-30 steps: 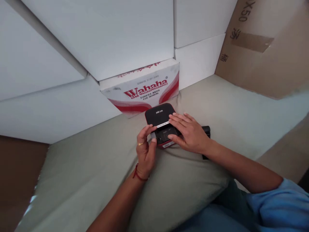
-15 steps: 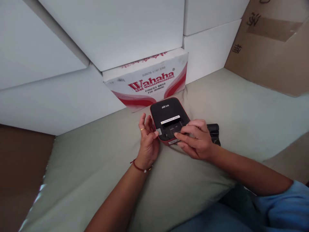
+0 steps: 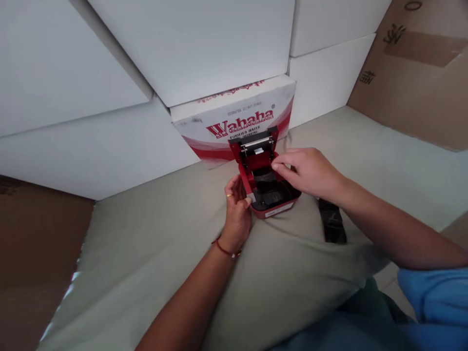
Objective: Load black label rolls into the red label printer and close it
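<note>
Printer [image 3: 261,208], red and black, is sitting on the green cloth [image 3: 285,282] in front of the person, its lid [image 3: 258,160] standing open and leaning back toward the Wahaha carton [image 3: 239,117]. Roller [image 3: 256,143] is showing across the inside of the lid; dark insides are showing below, details too dim to read. Pale label is running along the front wall.

Left hand [image 3: 237,209] is half curling at the printer's front left corner, thumb resting by a small grey tab [image 3: 251,197], fingers bending along the side wall; cannot tell how firmly it is holding. Red bracelet [image 3: 228,252] is circling that wrist, ring sitting on one finger.

Right hand [image 3: 309,168] is reaching in at the lid's right edge, thumb and forefinger tips coming close together; cannot tell whether they are pinching the edge or only touching it.

Black object [image 3: 332,222] is lying on the cloth to the right of the printer, partly under the right wrist. White boxes [image 3: 204,48] are lining the back, brown cardboard [image 3: 420,92] is standing at far right
</note>
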Demonstrator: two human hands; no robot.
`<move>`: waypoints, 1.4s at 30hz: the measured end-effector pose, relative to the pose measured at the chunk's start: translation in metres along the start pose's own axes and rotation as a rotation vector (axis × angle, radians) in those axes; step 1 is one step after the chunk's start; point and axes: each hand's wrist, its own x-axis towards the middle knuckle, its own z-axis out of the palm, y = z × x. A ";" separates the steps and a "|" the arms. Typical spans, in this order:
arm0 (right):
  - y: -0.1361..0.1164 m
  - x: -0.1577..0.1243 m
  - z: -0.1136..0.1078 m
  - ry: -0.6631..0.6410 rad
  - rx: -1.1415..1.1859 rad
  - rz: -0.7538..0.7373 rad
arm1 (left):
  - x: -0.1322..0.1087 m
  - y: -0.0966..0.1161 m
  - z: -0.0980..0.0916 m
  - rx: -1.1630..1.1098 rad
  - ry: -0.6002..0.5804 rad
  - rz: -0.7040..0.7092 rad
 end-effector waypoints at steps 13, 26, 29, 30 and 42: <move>-0.030 0.060 0.024 -0.465 -0.415 0.098 | -0.001 0.000 0.003 -0.036 0.058 -0.027; 0.019 -0.071 -0.051 -0.535 0.627 0.160 | -0.003 -0.002 0.002 0.160 0.210 0.027; 0.019 -0.085 -0.013 -0.580 0.476 0.148 | -0.003 -0.001 0.001 0.242 0.263 0.028; 0.020 -0.088 -0.002 -0.552 0.425 0.135 | -0.003 -0.001 0.000 0.242 0.283 0.015; 0.094 -0.105 0.017 -0.259 -0.092 0.261 | -0.003 -0.002 -0.002 0.228 0.253 -0.051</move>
